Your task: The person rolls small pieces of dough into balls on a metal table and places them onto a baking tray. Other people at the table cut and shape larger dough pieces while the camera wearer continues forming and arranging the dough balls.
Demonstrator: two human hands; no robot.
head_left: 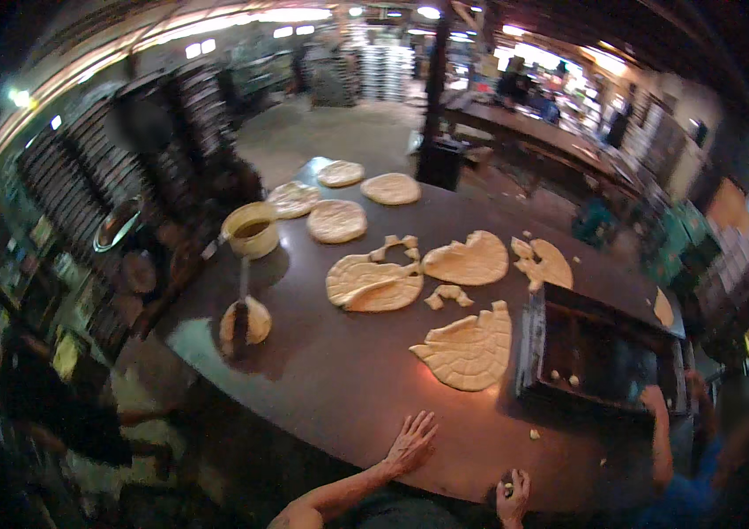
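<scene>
My left hand lies flat on the brown table near its front edge, fingers spread. To its right, at the same edge, my right hand is curled around something small, with a pale bit and a dark part showing; I cannot make out what it is. A scored sheet of dough with a torn edge lies just beyond my hands. Past it are a folded scored dough round, another cut dough sheet and loose dough scraps. A small dough piece sits beyond my right hand.
At right stands a dark tray holding a few small dough balls; a co-worker's hand is at its near side. Several dough rounds lie at the far end. A yellowish pot and a brush on a round dough-coloured thing are at left.
</scene>
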